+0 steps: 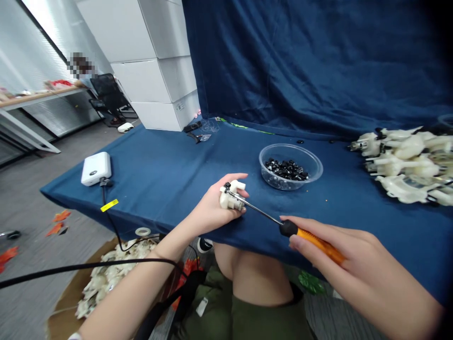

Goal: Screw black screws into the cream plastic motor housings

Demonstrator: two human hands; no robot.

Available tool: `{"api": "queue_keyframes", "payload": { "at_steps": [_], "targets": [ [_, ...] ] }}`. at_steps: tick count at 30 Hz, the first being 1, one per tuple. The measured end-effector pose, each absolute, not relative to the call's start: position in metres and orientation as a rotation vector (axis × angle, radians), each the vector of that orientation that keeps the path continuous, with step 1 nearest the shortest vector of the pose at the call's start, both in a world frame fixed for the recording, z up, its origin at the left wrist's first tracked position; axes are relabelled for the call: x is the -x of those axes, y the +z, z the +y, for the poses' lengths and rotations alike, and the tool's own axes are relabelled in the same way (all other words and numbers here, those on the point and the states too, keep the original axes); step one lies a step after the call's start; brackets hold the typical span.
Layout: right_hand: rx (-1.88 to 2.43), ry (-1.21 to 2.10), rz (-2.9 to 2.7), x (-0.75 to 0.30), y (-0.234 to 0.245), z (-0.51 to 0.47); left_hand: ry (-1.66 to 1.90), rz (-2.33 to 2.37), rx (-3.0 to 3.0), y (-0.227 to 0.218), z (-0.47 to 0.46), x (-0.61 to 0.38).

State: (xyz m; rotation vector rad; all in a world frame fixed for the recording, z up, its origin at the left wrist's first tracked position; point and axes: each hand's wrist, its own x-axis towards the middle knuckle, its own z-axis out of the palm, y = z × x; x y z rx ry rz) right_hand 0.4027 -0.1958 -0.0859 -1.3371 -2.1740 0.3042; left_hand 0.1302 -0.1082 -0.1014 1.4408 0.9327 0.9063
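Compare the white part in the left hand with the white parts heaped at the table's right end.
The white part is a single piece cupped in the left hand, with an orange-handled screwdriver touching it; the white parts are many, lying in a heap on the blue cloth, untouched by either hand. Both are off-white plastic.

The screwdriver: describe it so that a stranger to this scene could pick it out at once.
Start at the blue-covered table, then its front edge. The screwdriver sits in the right hand, its thin steel shaft reaching the white plastic part in the left hand. Its orange-and-black handle stands out from the pile of white parts and the bowl of black pieces.
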Motion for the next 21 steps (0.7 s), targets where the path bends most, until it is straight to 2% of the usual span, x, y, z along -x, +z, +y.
{"api": "queue_keyframes", "payload": {
  "at_steps": [10,17,21],
  "targets": [
    [1.379,0.068,-2.172,-0.391,-0.082,-0.211,0.984,1.088,-1.666,-0.108,-0.106,-0.131],
    [1.307,-0.696,-2.271,-0.385,-0.069,-0.218,1.01,1.135,-1.848,-0.113,-0.104,-0.131],
    [1.263,-0.812,-2.349,-0.369,-0.06,-0.228,1.009,1.238,-1.885,-0.115,-0.104,-0.134]
  ]
}}
